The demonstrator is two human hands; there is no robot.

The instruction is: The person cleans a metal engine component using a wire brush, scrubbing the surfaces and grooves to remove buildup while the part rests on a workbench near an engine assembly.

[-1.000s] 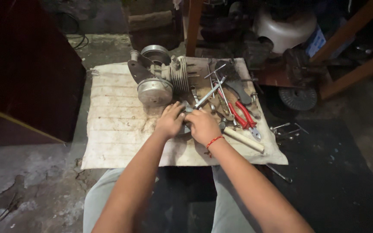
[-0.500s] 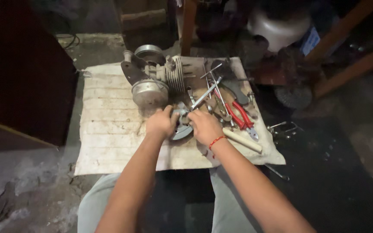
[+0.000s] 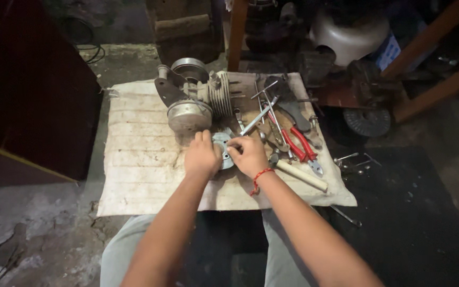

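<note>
Both forearms reaching forward, left hand (image 3: pixel 202 155) and right hand (image 3: pixel 248 155) side by side, fingers curled down

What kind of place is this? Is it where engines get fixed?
Probably a small repair workshop. A finned engine sits on a cloth on the floor, with red-handled pliers and wrenches beside it.

Dim overhead light on the cloth (image 3: pixel 134 159), murky dark edges, slight wide-angle distortion.
</note>
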